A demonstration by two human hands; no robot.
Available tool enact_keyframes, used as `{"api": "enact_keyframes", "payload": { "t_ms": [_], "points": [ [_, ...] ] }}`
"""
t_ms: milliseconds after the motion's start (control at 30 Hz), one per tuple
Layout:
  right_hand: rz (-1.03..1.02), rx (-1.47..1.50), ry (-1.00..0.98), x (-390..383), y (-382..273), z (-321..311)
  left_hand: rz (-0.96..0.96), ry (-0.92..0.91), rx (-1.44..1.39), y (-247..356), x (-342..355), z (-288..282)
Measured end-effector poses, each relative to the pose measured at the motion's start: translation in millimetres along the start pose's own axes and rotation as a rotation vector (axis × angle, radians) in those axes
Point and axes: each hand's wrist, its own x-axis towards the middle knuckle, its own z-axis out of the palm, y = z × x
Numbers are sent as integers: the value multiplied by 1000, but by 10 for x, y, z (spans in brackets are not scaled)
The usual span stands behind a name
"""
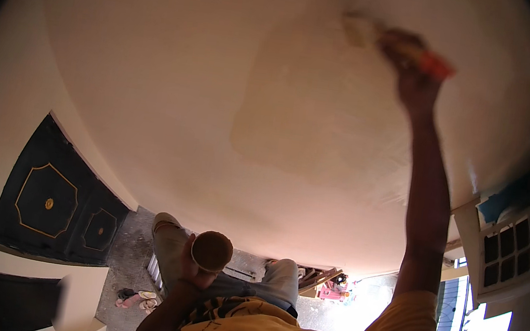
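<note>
My right hand (415, 75) is raised high against the pale wall (133, 103), closed round a paintbrush (437, 66) with a red-orange handle. The brush head is blurred and lies at or very near the wall surface. Below and left of it spreads a darker, damp-looking patch (278, 114) of coating. Low in front of my body, my left hand (191, 268) grips a round cup (211, 251). Its top shows a brownish-tan fill that I cannot make out clearly.
Dark panelled doors (49, 202) with gold trim stand at the left. Shoes (137, 299) lie on the grey floor below. Wooden pieces (320, 279) and pink items sit beyond my knees. At the right are a window grille (520, 246) and a bright opening.
</note>
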Motion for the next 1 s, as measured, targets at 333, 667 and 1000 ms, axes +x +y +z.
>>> {"api": "enact_keyframes", "payload": {
  "t_ms": [333, 667, 1000],
  "points": [
    [-445, -1674, -131, -295, -428, -186, 51, 16, -22, -31, -21, 126],
    [-159, -1218, -196, -1708, 368, 151, -9, 42, 49, 9, -83, 113],
    [-452, -1719, -199, -1776, 193, 210, 31, 70, 24, -13, -85, 146]
  ]
}}
